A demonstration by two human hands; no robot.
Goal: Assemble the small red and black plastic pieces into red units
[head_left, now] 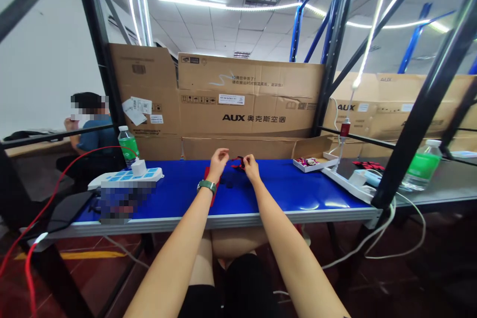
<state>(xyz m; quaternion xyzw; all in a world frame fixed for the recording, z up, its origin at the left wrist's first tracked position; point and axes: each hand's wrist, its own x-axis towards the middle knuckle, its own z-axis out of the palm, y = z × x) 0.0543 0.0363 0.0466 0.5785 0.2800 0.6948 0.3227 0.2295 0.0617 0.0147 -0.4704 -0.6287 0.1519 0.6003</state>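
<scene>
- While a small black-and-red piece (pixel 238 162) was pinched by the fingers of the right hand (pixel 250 165), its loose end was pointed toward the left hand (pixel 219 161).
- Left fingers were loosely bent and raised near the piece; nothing was seen in them, though whether something tiny was hidden there could not be told.
- Because only a small part was gripped, the piece could be dropped or twisted if the pinch were eased or the free end pulled unevenly.
- Between the forearms, small dark pieces (pixel 229 185) were seen lying on the blue tabletop (pixel 283 189); they could be swept aside by a lowered wrist.
- Beside them, a flat red item (pixel 214 198) was partly covered by the left forearm and could be nudged by it.
- To the right, a shallow white box (pixel 322 165) with its flap raised was filled partly with small pink, white and dark pieces (pixel 309 161); it could be tipped if the cable beside it were snagged.
- Farther out, a green-banded bottle (pixel 128 145) was stood behind the left power strip (pixel 152 175), and another bottle (pixel 423 165) was placed beyond the right upright; their liquid levels could not be made out.
</scene>
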